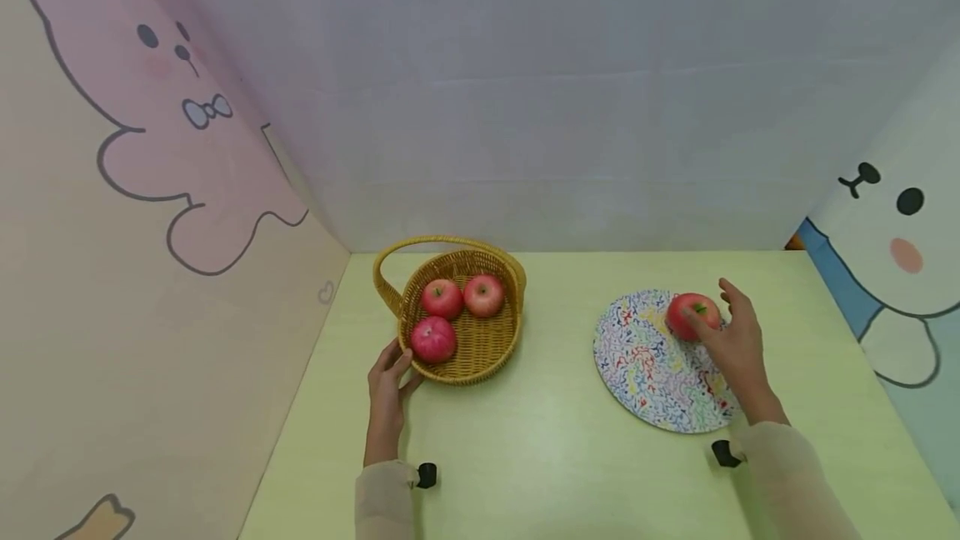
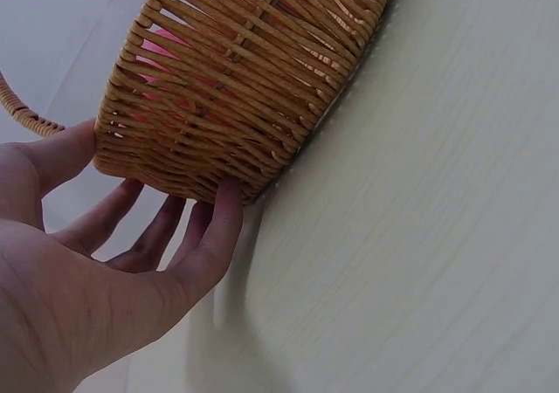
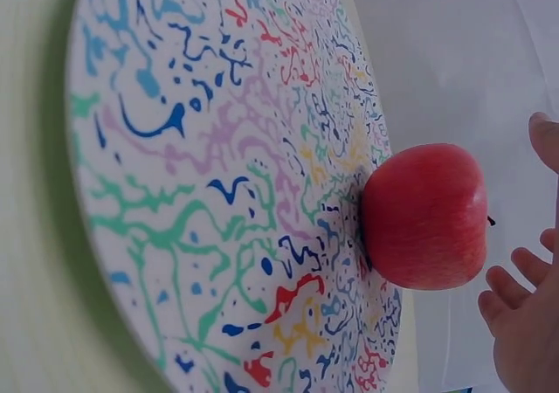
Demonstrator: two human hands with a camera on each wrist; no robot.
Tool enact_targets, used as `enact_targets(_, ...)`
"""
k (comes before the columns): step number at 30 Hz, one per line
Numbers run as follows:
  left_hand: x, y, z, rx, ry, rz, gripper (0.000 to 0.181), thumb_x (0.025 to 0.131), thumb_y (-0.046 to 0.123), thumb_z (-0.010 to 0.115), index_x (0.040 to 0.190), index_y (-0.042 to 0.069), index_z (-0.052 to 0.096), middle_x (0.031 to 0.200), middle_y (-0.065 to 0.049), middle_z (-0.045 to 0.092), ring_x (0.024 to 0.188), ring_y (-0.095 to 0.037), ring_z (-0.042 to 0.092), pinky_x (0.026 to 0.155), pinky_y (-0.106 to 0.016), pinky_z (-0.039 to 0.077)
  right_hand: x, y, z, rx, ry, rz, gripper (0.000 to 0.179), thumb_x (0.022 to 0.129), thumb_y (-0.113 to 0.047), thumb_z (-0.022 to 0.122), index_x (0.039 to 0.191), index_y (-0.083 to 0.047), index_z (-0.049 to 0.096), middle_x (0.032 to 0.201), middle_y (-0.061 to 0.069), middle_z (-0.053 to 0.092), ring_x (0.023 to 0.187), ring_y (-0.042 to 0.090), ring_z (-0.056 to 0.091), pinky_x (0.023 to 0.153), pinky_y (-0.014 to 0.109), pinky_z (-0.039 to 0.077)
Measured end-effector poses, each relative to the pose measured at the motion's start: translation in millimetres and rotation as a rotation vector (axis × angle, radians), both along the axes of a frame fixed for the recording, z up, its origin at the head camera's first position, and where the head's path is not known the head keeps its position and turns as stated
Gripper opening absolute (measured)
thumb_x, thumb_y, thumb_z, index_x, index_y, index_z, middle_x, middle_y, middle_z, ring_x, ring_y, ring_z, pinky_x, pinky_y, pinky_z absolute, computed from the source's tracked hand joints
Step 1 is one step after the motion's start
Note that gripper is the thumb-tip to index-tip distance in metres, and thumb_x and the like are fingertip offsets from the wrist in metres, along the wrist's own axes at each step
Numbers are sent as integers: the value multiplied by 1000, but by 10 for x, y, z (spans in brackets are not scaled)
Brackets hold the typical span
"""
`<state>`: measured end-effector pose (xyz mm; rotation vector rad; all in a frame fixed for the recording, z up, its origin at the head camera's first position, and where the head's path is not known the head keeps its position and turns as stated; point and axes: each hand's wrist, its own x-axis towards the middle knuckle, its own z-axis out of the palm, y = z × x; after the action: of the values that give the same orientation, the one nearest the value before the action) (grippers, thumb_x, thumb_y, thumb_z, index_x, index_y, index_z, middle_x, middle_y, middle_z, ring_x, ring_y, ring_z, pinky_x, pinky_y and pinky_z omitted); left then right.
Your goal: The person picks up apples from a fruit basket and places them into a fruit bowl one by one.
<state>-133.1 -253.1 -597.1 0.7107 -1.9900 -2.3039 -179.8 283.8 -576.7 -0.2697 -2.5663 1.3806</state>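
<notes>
A wicker basket (image 1: 480,348) with a hoop handle stands on the left of the table. Two red apples (image 1: 442,298) and a deeper pink, streaked round fruit (image 1: 433,340) lie inside it. My left hand (image 1: 387,386) grips the basket's near left side, the thumb and fingers spread between rim and base in the left wrist view. Over on the right, a red apple (image 3: 424,223) sits on a round board (image 1: 637,357) with a multicoloured squiggle pattern. Around that apple my right hand (image 1: 738,340) hovers with fingers spread; the right wrist view shows a gap between them.
The pale green table (image 1: 555,440) ends at a white cloth backdrop (image 1: 555,148). Walls with cartoon animals (image 1: 187,157) rise at both sides. A black wrist-worn piece (image 1: 427,475) juts from the left cuff, another (image 1: 725,453) from the right.
</notes>
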Motion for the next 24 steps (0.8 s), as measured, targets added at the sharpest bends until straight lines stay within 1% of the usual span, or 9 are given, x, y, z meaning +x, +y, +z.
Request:
enact_targets(6,-7,-3,-11,0,8,3,54,106,26,63,157,14,49,160,-12,46,128,-20,58,97,-37,61,16,-69,101,14,78,63,80,99,-19,73,165,-7,28,164,29,34,147,55,33,116,76,32)
enact_targets(8,-7,1,-18,5,1,9,55,105,26,64,156,14,49,160,-13,46,128,-20,59,96,-37,62,26,-110,146,28,99,90,80,98,-17,75,164,-7,30,161,29,37,145,53,36,113,75,36)
enact_targets(10,-5,5,-27,0,-4,8,55,105,26,64,156,14,49,160,-13,46,127,-19,59,96,-37,62,35,-153,177,52,107,107,80,97,-19,76,163,-8,31,159,28,40,142,51,41,109,74,42)
enact_targets(13,0,6,-38,-3,-9,8,54,105,27,64,156,16,50,160,-10,46,127,-18,59,98,-38,61,47,-229,214,86,117,128,80,97,-21,76,163,-10,32,157,27,43,135,49,47,99,71,51)
enact_targets(15,8,4,-44,-11,-8,1,55,105,28,64,157,17,49,161,-9,46,129,-18,58,100,-40,60,61,-283,237,79,114,154,80,97,-24,76,164,-12,32,158,26,43,132,50,50,95,69,54)
enact_targets(18,21,2,-35,-9,-7,-2,55,106,29,63,158,17,48,161,-9,45,132,-19,56,101,-40,59,73,-373,270,55,118,214,81,97,-25,76,164,-15,32,160,25,42,131,53,49,91,69,55)
enact_targets(20,20,-1,-25,-5,-5,-4,55,106,28,63,157,17,48,161,-9,45,132,-20,55,102,-40,59,74,-423,286,33,111,264,81,97,-26,76,164,-17,31,161,24,41,135,54,47,92,70,55)
enact_targets(22,14,-4,-15,-3,0,-7,55,106,27,63,158,17,48,161,-10,45,132,-20,56,101,-40,59,69,-468,299,10,99,312,81,97,-26,76,164,-18,32,162,23,40,140,54,43,97,72,52)
enact_targets(24,4,-7,-14,-1,0,-7,54,106,27,63,157,17,48,161,-9,45,131,-19,57,102,-41,59,65,-504,303,-23,74,358,82,97,-26,77,164,-21,32,163,22,40,146,53,38,104,74,46)
